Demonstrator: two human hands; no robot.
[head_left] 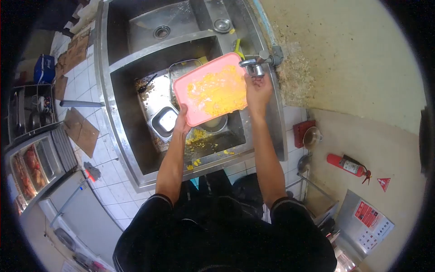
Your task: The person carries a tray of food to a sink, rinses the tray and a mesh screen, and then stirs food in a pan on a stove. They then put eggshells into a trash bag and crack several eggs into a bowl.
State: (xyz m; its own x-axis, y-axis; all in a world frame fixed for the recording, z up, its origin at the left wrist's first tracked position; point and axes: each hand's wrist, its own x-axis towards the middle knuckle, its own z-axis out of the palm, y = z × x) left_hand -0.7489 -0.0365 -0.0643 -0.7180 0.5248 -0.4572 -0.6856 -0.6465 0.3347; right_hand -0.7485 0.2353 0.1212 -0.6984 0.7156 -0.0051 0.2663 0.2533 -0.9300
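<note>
My left hand (181, 122) grips the lower left corner of a pink plastic tray (183, 93). The tray is tilted over the sink basin, and yellow food residue (219, 88) is smeared across much of it. My right hand (258, 94) is raised at the tap (254, 68), its fingers closed around the spout's end and partly hidden by it. The right forearm passes beside the tray's right edge. Below the tray, a small metal pan (165, 121) and a wire basket (177, 68) lie in the basin, with a round bowl (213, 123) partly covered.
Yellow scraps (195, 136) lie in the basin and along its front ledge. A second basin (145, 29) with a drain adjoins on the far side. A green-handled tool (237, 45) stands behind the tray. A fire extinguisher (346, 165) is on the right wall.
</note>
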